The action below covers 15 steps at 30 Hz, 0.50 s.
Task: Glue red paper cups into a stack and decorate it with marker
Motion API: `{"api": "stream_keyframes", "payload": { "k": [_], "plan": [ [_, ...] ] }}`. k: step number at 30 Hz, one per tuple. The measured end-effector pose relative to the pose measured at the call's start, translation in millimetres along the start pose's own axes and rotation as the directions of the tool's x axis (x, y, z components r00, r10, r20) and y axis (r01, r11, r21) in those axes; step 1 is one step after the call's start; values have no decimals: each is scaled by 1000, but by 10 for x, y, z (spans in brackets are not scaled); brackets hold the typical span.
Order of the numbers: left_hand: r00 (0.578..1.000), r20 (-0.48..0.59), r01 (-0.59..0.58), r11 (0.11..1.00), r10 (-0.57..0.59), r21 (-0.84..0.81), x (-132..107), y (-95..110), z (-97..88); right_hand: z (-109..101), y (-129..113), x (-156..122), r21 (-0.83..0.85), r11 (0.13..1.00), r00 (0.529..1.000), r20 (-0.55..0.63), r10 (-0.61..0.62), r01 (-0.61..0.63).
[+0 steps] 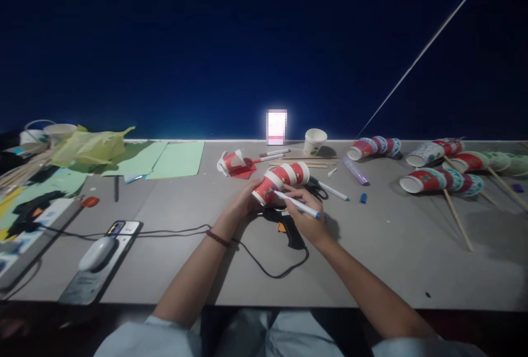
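My left hand (244, 203) is closed on the lower left end of a chain of nested paper cups (280, 179), red with white rims and coloured drawings. In my right hand (307, 215) is a white marker with a blue end (300, 204), its tip at the red surface of the nearest cup. Some fingers of the right hand lie by the cups. Below them a black glue gun (289, 226) with an orange trigger rests on the table, its cord running left. Black-handled scissors (322, 191) are partly hidden behind the right hand.
Several finished cup chains on sticks (441, 181) lie at the right. A white paper cup (315, 141) and wooden sticks (309, 162) are at the back. A blue cap (363, 198) lies right. At the left are a phone (99, 263), a power strip (49, 230) and green paper (177, 158).
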<state>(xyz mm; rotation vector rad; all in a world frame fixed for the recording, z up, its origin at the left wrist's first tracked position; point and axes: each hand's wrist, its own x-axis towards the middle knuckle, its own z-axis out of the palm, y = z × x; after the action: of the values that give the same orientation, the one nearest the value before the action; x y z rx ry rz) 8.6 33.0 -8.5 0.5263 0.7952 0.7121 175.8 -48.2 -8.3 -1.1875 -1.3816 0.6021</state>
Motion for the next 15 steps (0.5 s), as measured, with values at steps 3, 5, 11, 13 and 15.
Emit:
{"api": "stream_keyframes", "payload": {
  "k": [3, 5, 11, 13, 15],
  "plan": [
    [1000, -30, 6, 1000, -6, 0, -6, -2, 8, 4, -9, -5, 1, 1000, 1000, -5, -13, 13],
    [999, -34, 7, 1000, -7, 1, -4, -8, 5, 8, -17, -11, -8, 1000, 1000, 10, -19, 19],
    [1000, 16, -13, 999, 13, -30, 12, -16, -8, 12, -34, -14, -87, 994, 997, 47, -58, 62],
    [1000, 18, -18, 999, 19, -38, 14, -11, -4, 12, -43, -7, -119, 988, 994, 54, -96, 102],
    [1000, 27, -14, 999, 15, -43, 15, -5, 2, 13, -50, -2, -139, 981, 990, 58, -128, 135]
  ]
}}
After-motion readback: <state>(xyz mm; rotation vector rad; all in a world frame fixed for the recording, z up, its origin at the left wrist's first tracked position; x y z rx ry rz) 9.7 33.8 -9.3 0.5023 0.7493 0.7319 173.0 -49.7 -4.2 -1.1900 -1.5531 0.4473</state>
